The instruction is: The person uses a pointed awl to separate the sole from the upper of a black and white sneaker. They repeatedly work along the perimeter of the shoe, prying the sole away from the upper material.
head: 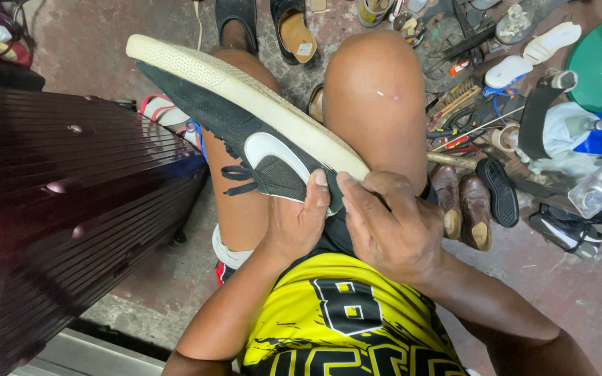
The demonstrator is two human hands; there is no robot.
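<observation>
Head view: a seated person props a black sneaker (245, 129) across bare knees, sole edge turned up toward the camera.
Sneaker: black knit upper with a white curved patch and a thick cream sole (245, 83); it lies slanted, toe pointing up and left, heel end down at the hands. Resting it on the thighs appears to steady it and bring the heel seam close to the eyes.
Left hand (297, 223): fingers closed around the heel from below, thumb pressed on the upper near the white patch, holding the shoe firm.
Right hand (388, 226): fingers curled over the heel end where sole meets upper, gripping or pressing that edge; the fingertips are partly hidden, so whether they pinch a flap cannot be told.
Clothing: yellow and black jersey (343, 320) fills the lower frame.
Left of frame: a dark ribbed case (57, 209) stands just beside the leg.
Right of frame: brown leather shoes (462, 205), a loose black sole (497, 191), white insoles (531, 59), a brush (452, 97) and scattered tools lie on the concrete floor (580, 292), near the right arm.
Top of frame: sandals (266, 24) sit beyond the knees.
</observation>
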